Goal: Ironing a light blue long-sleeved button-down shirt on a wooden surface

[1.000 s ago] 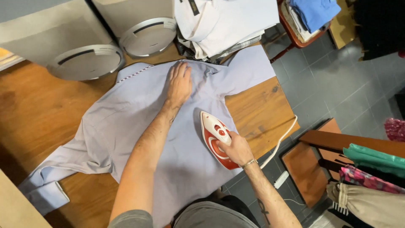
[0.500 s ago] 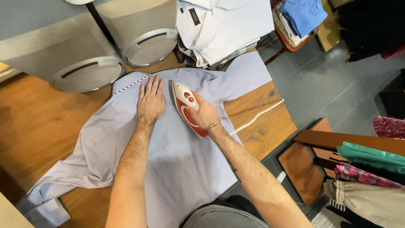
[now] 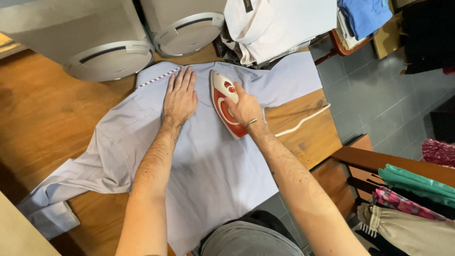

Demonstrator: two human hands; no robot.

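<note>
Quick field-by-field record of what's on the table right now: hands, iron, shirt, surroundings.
left hand: flat, palm down on the shirt, beside the iron
right hand: gripping the iron's handle
iron: red and white, soleplate down on the shirt near the collar end
shirt: pale lilac, spread on the wooden table
cord: white, trailing across the table's right edge
behind: folded white shirts

Soft, even light falls from above me; my arms cast only faint shadows on the shirt [image 3: 208, 156]. The wooden table [image 3: 52, 118] shows a mild sheen, no harsh glare. Focus is sharp at centre, while straight edges bend toward the frame's corners.
</note>
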